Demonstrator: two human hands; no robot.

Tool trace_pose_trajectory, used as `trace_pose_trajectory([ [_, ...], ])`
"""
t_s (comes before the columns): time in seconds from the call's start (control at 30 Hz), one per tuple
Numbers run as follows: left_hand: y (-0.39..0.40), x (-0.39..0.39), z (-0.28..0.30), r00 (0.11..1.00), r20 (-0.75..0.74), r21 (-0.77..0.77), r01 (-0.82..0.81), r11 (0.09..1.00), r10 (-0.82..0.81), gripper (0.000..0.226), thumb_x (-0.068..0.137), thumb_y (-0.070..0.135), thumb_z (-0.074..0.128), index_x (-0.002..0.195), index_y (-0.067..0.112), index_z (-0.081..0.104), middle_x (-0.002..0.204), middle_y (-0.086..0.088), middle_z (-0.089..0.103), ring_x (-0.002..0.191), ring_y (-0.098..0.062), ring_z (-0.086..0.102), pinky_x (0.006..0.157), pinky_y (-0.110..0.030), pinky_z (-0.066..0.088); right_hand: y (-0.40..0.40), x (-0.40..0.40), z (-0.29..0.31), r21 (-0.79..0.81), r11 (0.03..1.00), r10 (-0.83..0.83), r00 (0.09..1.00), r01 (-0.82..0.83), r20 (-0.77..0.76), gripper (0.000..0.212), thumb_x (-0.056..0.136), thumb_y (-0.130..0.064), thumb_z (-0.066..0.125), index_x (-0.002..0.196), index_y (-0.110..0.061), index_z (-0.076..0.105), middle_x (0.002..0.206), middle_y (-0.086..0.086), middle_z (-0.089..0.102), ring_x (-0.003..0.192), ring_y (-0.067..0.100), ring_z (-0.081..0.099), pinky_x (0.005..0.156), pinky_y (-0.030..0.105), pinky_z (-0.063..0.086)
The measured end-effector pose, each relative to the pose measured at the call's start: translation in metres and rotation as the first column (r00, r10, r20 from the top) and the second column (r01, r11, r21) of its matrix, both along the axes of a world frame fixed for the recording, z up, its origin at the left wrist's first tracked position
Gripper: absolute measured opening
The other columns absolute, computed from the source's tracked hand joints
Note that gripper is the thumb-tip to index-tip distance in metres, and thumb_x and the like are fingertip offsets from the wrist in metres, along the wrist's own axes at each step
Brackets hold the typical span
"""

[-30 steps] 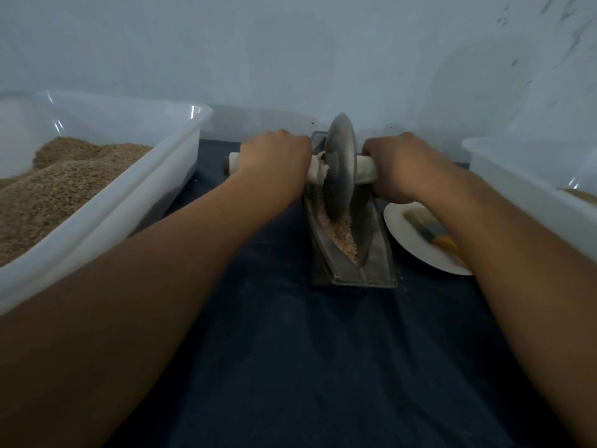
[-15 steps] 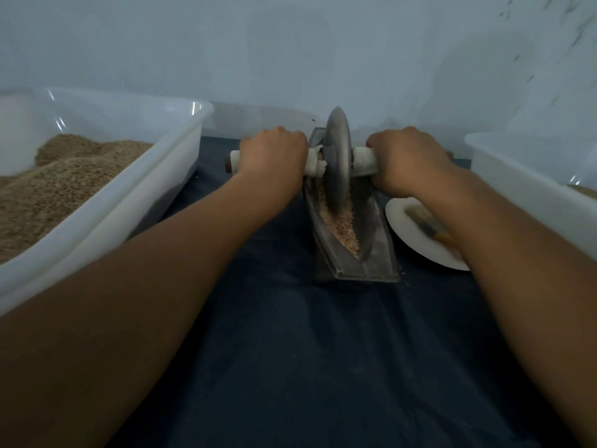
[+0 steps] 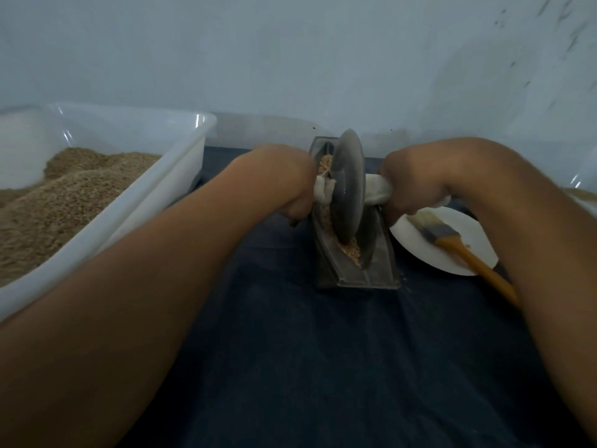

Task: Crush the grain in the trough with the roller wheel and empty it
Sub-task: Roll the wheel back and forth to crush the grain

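A grey metal roller wheel [image 3: 347,192] stands on edge in a narrow boat-shaped metal trough [image 3: 378,260] on the dark cloth. Crushed tan grain [image 3: 350,248] lies in the trough under and behind the wheel. A white cloth-wrapped axle [image 3: 374,189] runs through the wheel. My left hand [image 3: 284,182] grips the axle's left end and my right hand [image 3: 410,182] grips its right end. The wheel sits toward the near half of the trough.
A big white tub [image 3: 181,156] of brown grain stands at the left. To the right of the trough a white plate [image 3: 410,240] bears a brush [image 3: 452,242] with an orange handle. Another white tub's edge [image 3: 584,179] shows at the far right. A pale wall rises behind.
The wheel has rolled from the far end of the trough toward me, and both hands came back with the axle. Grain now shows behind the wheel.
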State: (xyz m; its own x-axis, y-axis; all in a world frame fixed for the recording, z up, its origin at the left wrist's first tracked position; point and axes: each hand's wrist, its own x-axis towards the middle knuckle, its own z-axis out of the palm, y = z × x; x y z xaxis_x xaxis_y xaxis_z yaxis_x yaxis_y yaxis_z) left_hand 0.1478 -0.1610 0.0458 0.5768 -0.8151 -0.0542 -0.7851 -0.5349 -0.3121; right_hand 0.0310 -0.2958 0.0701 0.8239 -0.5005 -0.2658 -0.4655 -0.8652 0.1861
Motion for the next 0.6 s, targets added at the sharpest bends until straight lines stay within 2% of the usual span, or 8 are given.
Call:
trace_pose_trajectory([
  [0.07, 0.0, 0.0, 0.001, 1.0, -0.005, 0.001, -0.004, 1.0, 0.004, 0.047, 0.081, 0.034, 0.076, 0.061, 0.012, 0.04, 0.065, -0.003, 0.044, 0.052, -0.015, 0.04, 0.049, -0.03, 0.037, 0.001, 0.0, 0.0, 0.003, 1.0, 0.004, 1.0, -0.004, 0.003, 0.026, 0.075, -0.043, 0.082, 0.079, -0.021, 0.069, 0.064, -0.007, 0.068, 0.067, 0.013, 0.063, 0.056, 0.029, 0.043],
  [0.2, 0.001, 0.006, -0.004, 1.0, -0.029, -0.083, -0.003, 0.997, 0.001, 0.046, 0.08, 0.03, 0.075, 0.062, 0.014, 0.036, 0.066, -0.002, 0.043, 0.054, -0.015, 0.04, 0.062, -0.033, 0.04, 0.0, 0.003, -0.004, -0.028, 1.0, 0.011, 0.999, -0.01, 0.032, 0.029, 0.077, -0.041, 0.079, 0.085, -0.014, 0.073, 0.073, 0.002, 0.071, 0.072, 0.021, 0.068, 0.06, 0.031, 0.049],
  [0.33, 0.0, 0.012, -0.008, 0.999, -0.032, -0.164, 0.006, 0.986, -0.011, 0.042, 0.078, 0.03, 0.075, 0.068, 0.015, 0.037, 0.067, -0.001, 0.041, 0.056, -0.016, 0.04, 0.065, -0.035, 0.042, -0.005, 0.009, -0.012, -0.134, 0.99, 0.058, 0.991, -0.041, 0.118, 0.03, 0.078, -0.039, 0.078, 0.094, -0.015, 0.071, 0.084, 0.006, 0.069, 0.076, 0.024, 0.066, 0.07, 0.036, 0.055],
  [0.43, -0.001, 0.019, -0.013, 0.999, -0.029, -0.231, 0.026, 0.973, -0.033, 0.042, 0.079, 0.029, 0.072, 0.066, 0.018, 0.034, 0.068, -0.001, 0.04, 0.06, -0.018, 0.042, 0.066, -0.036, 0.043, -0.011, 0.015, -0.019, -0.211, 0.975, 0.104, 0.977, -0.063, 0.187, 0.028, 0.077, -0.034, 0.076, 0.099, -0.016, 0.07, 0.09, 0.006, 0.068, 0.077, 0.025, 0.062, 0.065, 0.03, 0.048],
  [0.6, -0.003, 0.026, -0.018, 0.999, -0.015, -0.288, 0.043, 0.957, -0.049, 0.035, 0.083, 0.021, 0.065, 0.067, 0.018, 0.034, 0.069, -0.002, 0.039, 0.071, -0.022, 0.046, 0.066, -0.036, 0.043, -0.024, 0.023, -0.032, -0.273, 0.96, 0.166, 0.918, -0.067, 0.36, 0.025, 0.078, -0.024, 0.069, 0.103, -0.022, 0.067, 0.099, 0.008, 0.067, 0.075, 0.023, 0.048, 0.064, 0.031, 0.04],
])
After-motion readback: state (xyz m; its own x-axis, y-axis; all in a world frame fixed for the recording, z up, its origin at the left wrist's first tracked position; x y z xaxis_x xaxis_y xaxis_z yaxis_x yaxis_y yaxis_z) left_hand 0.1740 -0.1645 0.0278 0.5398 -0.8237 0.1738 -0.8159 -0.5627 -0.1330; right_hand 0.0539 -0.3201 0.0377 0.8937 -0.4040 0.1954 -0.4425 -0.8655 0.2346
